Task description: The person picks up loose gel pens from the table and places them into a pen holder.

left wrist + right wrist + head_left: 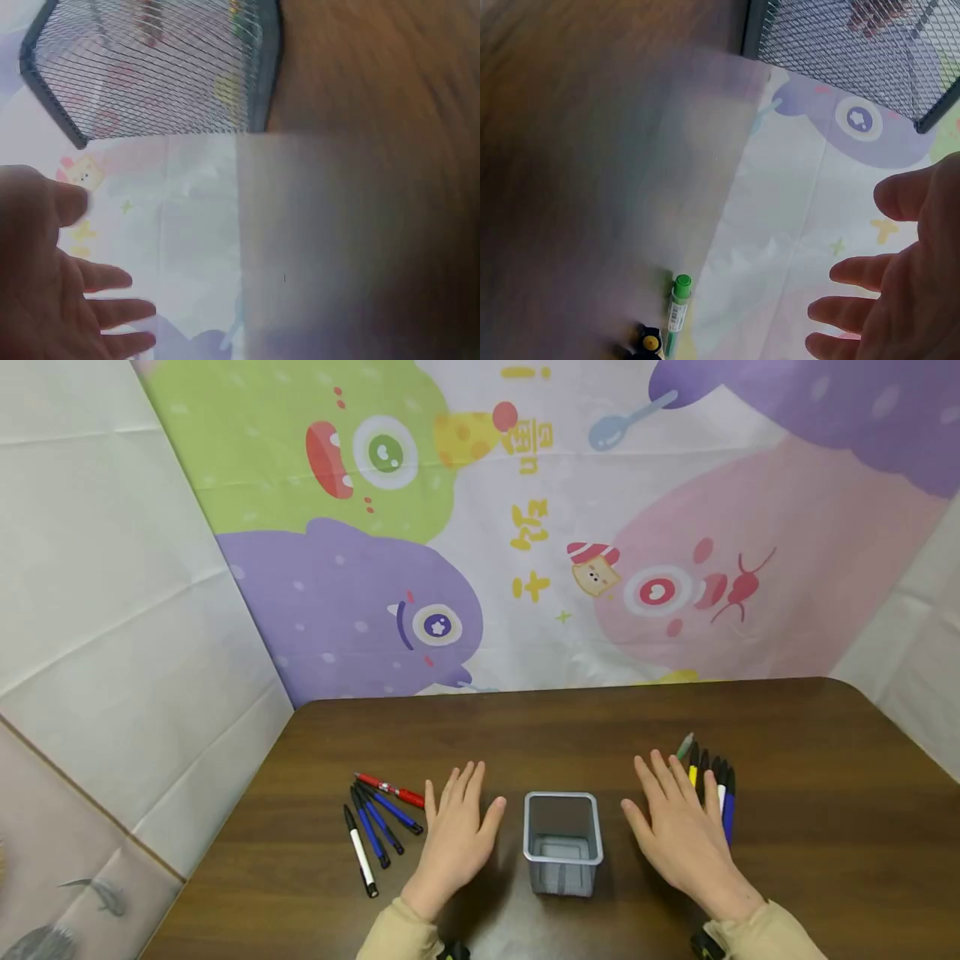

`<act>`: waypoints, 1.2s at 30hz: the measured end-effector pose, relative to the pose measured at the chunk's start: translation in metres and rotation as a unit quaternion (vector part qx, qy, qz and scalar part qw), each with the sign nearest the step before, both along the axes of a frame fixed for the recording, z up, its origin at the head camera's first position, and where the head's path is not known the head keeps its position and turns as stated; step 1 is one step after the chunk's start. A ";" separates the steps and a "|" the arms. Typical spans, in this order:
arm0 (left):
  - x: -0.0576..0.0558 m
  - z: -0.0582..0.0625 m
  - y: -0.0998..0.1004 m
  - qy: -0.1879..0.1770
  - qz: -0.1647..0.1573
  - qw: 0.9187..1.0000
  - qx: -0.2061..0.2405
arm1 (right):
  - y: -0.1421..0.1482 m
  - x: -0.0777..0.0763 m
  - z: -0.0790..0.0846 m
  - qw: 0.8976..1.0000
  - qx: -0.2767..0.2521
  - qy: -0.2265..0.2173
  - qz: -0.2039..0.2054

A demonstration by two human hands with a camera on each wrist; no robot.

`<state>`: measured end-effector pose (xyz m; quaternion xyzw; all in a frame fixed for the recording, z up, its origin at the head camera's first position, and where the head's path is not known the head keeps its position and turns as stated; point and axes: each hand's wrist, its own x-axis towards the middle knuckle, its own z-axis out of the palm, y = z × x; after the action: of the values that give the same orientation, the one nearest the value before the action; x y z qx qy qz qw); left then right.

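Observation:
A grey mesh pen holder (563,877) stands upright on the table between the two hands, and nothing shows inside it. To its left, my left hand (459,839) is spread palm down with straight fingers, holding nothing. My right hand (678,835) mirrors it on the other side, fingers likewise extended. Just left of the left hand lie several pens: a red pen (390,790), blue ones (369,827) and a white marker (361,852). Partly hidden behind the right hand is another group, with a green marker (678,315), a yellow one (693,775) and a blue one (729,814).
The dark brown wooden table (570,735) has rounded far corners. Behind it hangs a cloth backdrop (555,643) printed with cartoon monsters. A pale wall covering (112,568) closes off the left side.

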<state>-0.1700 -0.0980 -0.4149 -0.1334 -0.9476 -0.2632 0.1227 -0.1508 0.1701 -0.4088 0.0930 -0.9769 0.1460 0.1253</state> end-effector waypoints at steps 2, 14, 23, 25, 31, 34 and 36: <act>-0.002 0.000 -0.001 -0.021 -0.043 0.997 0.064 | 0.002 -0.001 0.002 1.000 -0.006 0.004 0.000; -0.005 -0.007 -0.011 -0.214 -0.298 0.904 0.220 | 0.023 -0.008 0.007 0.998 -0.055 0.002 -0.017; -0.001 -0.011 -0.001 -0.170 -0.278 0.935 0.139 | 0.059 -0.013 0.010 0.988 -0.091 -0.102 -0.070; -0.001 -0.012 0.001 -0.159 -0.274 0.939 0.134 | 0.066 -0.015 0.010 0.984 -0.091 -0.127 -0.086; -0.001 -0.013 0.004 -0.138 -0.263 0.946 0.131 | 0.078 -0.016 0.010 0.973 -0.073 -0.175 -0.131; 0.000 -0.014 0.005 -0.137 -0.260 0.947 0.131 | 0.080 -0.018 0.009 0.968 -0.068 -0.197 -0.140; 0.000 -0.015 0.005 -0.139 -0.260 0.946 0.133 | 0.081 -0.018 0.008 0.964 -0.064 -0.212 -0.145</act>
<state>-0.1703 -0.0927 -0.4295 -0.3192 -0.8443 -0.4254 -0.0664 -0.1689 0.2506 -0.4004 -0.0915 -0.9726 0.2051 -0.0594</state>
